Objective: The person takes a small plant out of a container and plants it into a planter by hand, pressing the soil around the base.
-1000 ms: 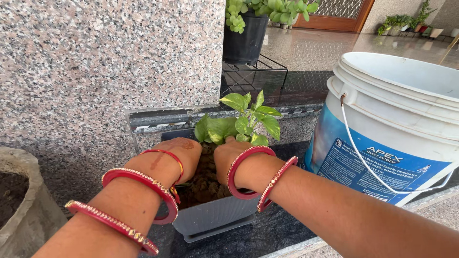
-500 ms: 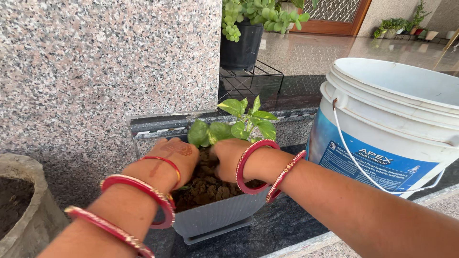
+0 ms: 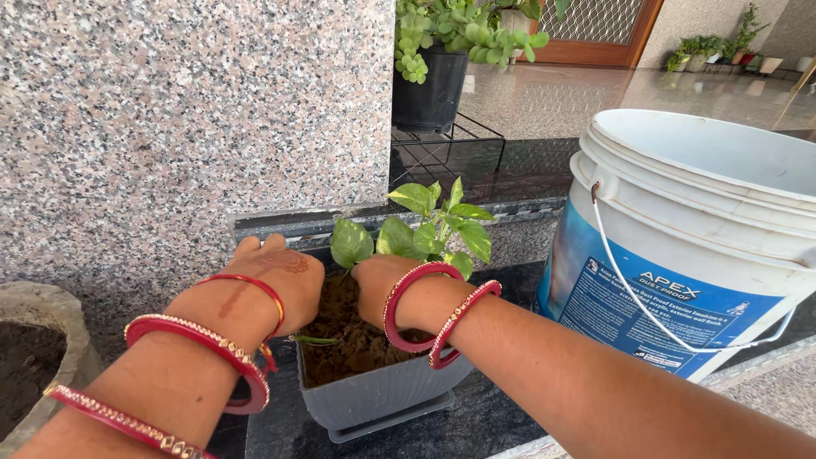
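A small green leafy plant (image 3: 429,223) stands in brown soil (image 3: 348,344) inside a grey ribbed square pot (image 3: 382,395). My left hand (image 3: 276,276) rests palm down on the soil at the pot's left side, fingers toward the wall. My right hand (image 3: 378,280) presses into the soil at the plant's base; its fingers are hidden under the leaves. Both wrists wear red bangles. Neither hand lifts anything.
A large white bucket (image 3: 688,246) with a blue label and wire handle stands right of the pot. A speckled granite wall (image 3: 187,119) rises behind. A cement pot (image 3: 38,357) with soil is at the left edge. A black pot (image 3: 429,81) sits on a wire stand behind.
Both hands have shifted slightly left over the soil, and my left hand now lies flatter near the pot's left rim. The camera view dipped a little.
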